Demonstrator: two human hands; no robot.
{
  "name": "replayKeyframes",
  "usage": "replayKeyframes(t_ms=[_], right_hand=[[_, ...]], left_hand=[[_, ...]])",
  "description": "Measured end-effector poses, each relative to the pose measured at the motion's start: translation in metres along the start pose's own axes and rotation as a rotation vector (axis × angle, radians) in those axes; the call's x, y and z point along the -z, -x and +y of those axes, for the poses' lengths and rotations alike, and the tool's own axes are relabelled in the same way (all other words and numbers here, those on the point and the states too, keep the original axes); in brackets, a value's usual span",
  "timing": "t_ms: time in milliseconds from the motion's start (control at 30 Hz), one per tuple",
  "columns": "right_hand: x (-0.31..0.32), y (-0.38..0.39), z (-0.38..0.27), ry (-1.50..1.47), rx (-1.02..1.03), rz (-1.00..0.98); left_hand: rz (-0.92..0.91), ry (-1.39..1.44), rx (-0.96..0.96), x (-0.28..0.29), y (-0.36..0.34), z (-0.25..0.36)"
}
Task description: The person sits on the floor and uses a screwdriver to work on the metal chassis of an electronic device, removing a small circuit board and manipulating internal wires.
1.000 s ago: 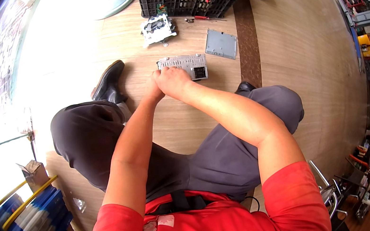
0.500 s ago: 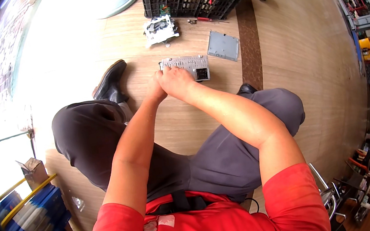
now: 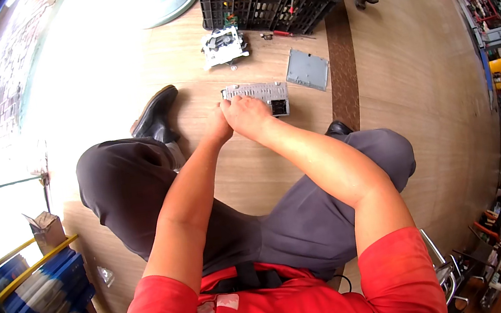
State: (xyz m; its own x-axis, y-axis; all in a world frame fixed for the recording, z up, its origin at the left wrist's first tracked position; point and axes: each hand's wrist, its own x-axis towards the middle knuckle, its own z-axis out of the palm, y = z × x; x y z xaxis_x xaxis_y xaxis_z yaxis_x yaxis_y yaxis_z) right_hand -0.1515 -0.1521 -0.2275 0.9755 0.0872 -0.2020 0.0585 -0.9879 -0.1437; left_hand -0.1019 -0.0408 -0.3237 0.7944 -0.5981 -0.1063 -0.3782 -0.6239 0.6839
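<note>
A silver metal electronic unit (image 3: pixel 261 92), with rows of slots and a black socket at its right end, lies on the floor between my feet; it looks like a car stereo. My left hand (image 3: pixel 217 124) is closed at the unit's near left corner, with its fingertips mostly hidden. Close against it, my right hand (image 3: pixel 247 115) curls its fingers over the left part of the unit. Whether a small part or tool sits between the hands cannot be seen.
Beyond the unit lie a white-and-metal mechanism (image 3: pixel 225 47), a grey metal plate (image 3: pixel 307 69) and a red-handled screwdriver (image 3: pixel 282 33). A black crate (image 3: pixel 268 11) holds tools and a meter. A round stand base (image 3: pixel 166 4) is left of it. Blue-filled yellow racks (image 3: pixel 48 297) stand at lower left.
The view has shifted slightly, so the floor items sit a little lower and further right. Both hands stay together at the unit's left end; the right hand's fingers have shifted slightly.
</note>
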Motion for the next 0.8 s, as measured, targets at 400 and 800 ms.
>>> replayKeyframes(t_ms=[400,800], right_hand=[[-0.005,0.005,0.008,-0.059,0.039,0.092],[0.066,0.004,0.026,-0.112,-0.156,0.074]], left_hand=[[-0.015,0.008,0.011,0.006,-0.001,0.004],[-0.009,0.123,0.073,-0.007,-0.004,-0.005]])
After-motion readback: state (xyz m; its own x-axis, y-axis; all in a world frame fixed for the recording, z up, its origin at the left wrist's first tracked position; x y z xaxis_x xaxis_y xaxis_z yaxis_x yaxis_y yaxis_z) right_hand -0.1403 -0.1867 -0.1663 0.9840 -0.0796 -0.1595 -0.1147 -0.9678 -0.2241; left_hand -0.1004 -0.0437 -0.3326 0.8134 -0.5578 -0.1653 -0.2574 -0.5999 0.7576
